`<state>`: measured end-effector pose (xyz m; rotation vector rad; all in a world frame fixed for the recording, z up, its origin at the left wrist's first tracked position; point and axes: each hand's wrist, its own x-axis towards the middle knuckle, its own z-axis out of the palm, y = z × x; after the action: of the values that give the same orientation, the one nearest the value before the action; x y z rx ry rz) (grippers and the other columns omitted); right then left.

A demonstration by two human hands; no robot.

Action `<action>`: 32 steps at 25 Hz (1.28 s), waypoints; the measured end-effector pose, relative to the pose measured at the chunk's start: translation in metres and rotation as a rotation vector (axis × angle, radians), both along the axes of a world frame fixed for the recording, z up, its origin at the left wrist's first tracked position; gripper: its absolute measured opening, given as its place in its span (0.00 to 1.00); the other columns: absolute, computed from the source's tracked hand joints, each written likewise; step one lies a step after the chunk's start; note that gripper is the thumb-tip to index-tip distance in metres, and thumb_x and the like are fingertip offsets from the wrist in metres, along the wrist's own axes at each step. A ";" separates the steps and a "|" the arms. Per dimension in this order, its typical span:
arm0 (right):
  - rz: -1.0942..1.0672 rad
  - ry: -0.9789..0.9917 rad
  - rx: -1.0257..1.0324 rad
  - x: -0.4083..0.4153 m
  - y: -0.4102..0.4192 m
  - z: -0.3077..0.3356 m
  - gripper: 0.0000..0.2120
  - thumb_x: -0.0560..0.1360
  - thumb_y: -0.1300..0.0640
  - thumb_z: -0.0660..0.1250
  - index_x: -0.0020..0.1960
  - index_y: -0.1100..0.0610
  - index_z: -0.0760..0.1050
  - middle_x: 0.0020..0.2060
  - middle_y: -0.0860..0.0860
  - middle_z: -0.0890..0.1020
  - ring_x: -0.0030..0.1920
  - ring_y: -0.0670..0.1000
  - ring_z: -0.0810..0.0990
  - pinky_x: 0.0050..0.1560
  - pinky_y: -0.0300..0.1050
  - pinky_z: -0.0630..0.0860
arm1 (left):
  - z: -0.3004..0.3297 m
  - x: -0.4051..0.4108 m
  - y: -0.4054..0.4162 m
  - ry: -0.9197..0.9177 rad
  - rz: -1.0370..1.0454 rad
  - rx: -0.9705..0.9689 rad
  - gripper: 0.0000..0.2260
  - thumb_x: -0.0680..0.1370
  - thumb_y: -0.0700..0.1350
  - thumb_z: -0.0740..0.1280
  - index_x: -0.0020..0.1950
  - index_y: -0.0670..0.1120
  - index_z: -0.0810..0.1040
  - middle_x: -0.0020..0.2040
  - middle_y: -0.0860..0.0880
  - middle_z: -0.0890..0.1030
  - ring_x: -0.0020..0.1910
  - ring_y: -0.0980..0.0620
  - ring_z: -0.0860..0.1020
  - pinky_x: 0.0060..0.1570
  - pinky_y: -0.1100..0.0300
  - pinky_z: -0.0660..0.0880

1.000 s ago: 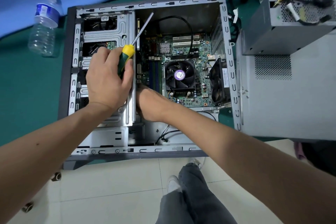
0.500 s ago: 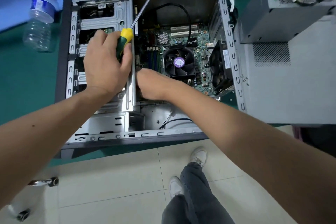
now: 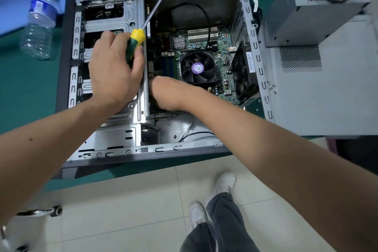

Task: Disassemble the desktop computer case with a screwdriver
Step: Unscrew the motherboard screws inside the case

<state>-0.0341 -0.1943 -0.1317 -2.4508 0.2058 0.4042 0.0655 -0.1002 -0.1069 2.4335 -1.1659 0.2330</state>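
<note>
Screwdriver (image 3: 134, 47) unmoved in left hand (image 3: 114, 71)

Bright, even light fills the view, with only soft shadows inside the case (image 3: 204, 0) and under the desk (image 3: 24, 88) edge. Wide-angle bending curves straight lines toward the edges. The bottle (image 3: 38, 24) at far left is smeared by motion blur; the near forearms look soft. The floor (image 3: 122, 200) shows mild glare.
</note>
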 end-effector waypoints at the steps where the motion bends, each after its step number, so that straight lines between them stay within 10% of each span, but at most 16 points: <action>1: 0.005 0.002 0.021 -0.002 0.000 0.001 0.09 0.72 0.71 0.58 0.44 0.58 0.69 0.36 0.52 0.72 0.35 0.54 0.72 0.28 0.39 0.67 | 0.000 0.000 0.000 0.000 -0.002 -0.002 0.16 0.81 0.51 0.59 0.59 0.41 0.76 0.50 0.39 0.74 0.47 0.40 0.72 0.42 0.52 0.64; 8: 0.090 -0.037 -0.100 0.001 0.005 0.005 0.07 0.74 0.68 0.57 0.47 0.58 0.68 0.41 0.55 0.74 0.41 0.56 0.72 0.42 0.46 0.70 | 0.000 0.000 0.000 0.002 0.000 -0.002 0.16 0.81 0.51 0.59 0.60 0.41 0.76 0.50 0.39 0.74 0.47 0.41 0.72 0.42 0.54 0.63; 14: 0.081 -0.011 -0.003 -0.005 0.008 0.015 0.15 0.74 0.72 0.57 0.34 0.57 0.61 0.32 0.49 0.64 0.30 0.47 0.63 0.29 0.28 0.66 | 0.002 -0.001 0.000 -0.007 -0.004 -0.001 0.15 0.80 0.50 0.60 0.58 0.40 0.76 0.49 0.39 0.74 0.46 0.41 0.71 0.42 0.56 0.61; 18: -0.024 -0.046 -0.092 0.002 0.015 0.009 0.12 0.76 0.68 0.57 0.55 0.61 0.75 0.51 0.57 0.79 0.49 0.58 0.77 0.44 0.41 0.66 | 0.001 -0.001 0.000 -0.013 -0.006 -0.003 0.15 0.80 0.50 0.60 0.58 0.40 0.76 0.49 0.39 0.74 0.46 0.40 0.71 0.41 0.56 0.61; 22: 0.067 -0.015 -0.024 -0.004 0.009 0.008 0.15 0.72 0.73 0.58 0.34 0.57 0.61 0.34 0.50 0.68 0.32 0.50 0.67 0.32 0.33 0.66 | 0.001 -0.001 0.000 -0.014 0.001 -0.008 0.15 0.80 0.51 0.60 0.58 0.41 0.76 0.49 0.40 0.74 0.45 0.42 0.71 0.41 0.57 0.60; 27: 0.034 -0.042 -0.071 0.001 0.014 0.003 0.08 0.74 0.67 0.59 0.51 0.61 0.73 0.41 0.52 0.72 0.40 0.53 0.71 0.40 0.42 0.68 | 0.001 0.000 0.000 -0.016 0.001 -0.008 0.15 0.81 0.51 0.60 0.59 0.41 0.76 0.49 0.40 0.74 0.45 0.42 0.71 0.41 0.57 0.60; 32: 0.043 -0.037 0.044 -0.005 0.006 0.013 0.19 0.71 0.74 0.57 0.32 0.55 0.57 0.30 0.49 0.63 0.28 0.46 0.62 0.31 0.30 0.67 | 0.001 -0.001 0.000 -0.025 0.012 0.000 0.16 0.81 0.51 0.60 0.59 0.41 0.76 0.49 0.39 0.74 0.46 0.41 0.72 0.41 0.57 0.59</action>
<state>-0.0395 -0.1880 -0.1189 -2.4207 0.1272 0.3780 0.0649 -0.1003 -0.1057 2.4444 -1.1623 0.2681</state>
